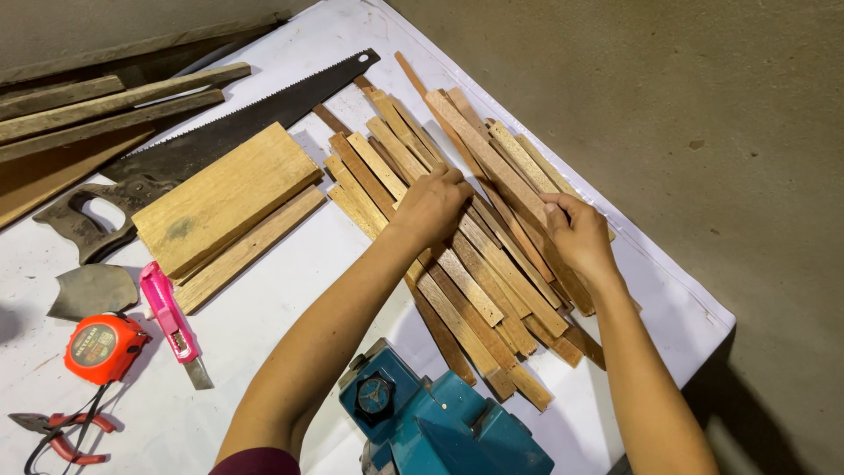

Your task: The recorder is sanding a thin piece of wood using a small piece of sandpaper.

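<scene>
Left hand: the left hand (432,207) lies knuckles up on the pile of wooden strips (492,255), fingers curled down onto the strips near the pile's middle; whether it pinches one strip or only presses on them cannot be told.
Right hand: the right hand (578,233) rests on the right side of the same pile, fingertips bent onto a long strip that runs from far left to near right; the grip itself is hidden by the fingers.
Strips: many thin reddish and pale slats, laid side by side and overlapping in a slanted fan, right of centre on the white sheet (264,343) that covers the desk.
Boards: a stack of wider pale boards (230,207) lies left of the strips, well apart from both hands.
Saw: a hand saw (211,136) lies beyond the boards, its dark handle toward the left.
Near left: a pink utility knife (171,321), an orange tape measure (104,349) and red-handled pliers (66,435) lie on the sheet.
Near centre: a blue power tool (440,422) sits just near of the strips, between the forearms.
Far left: long timber battens (105,105) lie at the sheet's far edge.
</scene>
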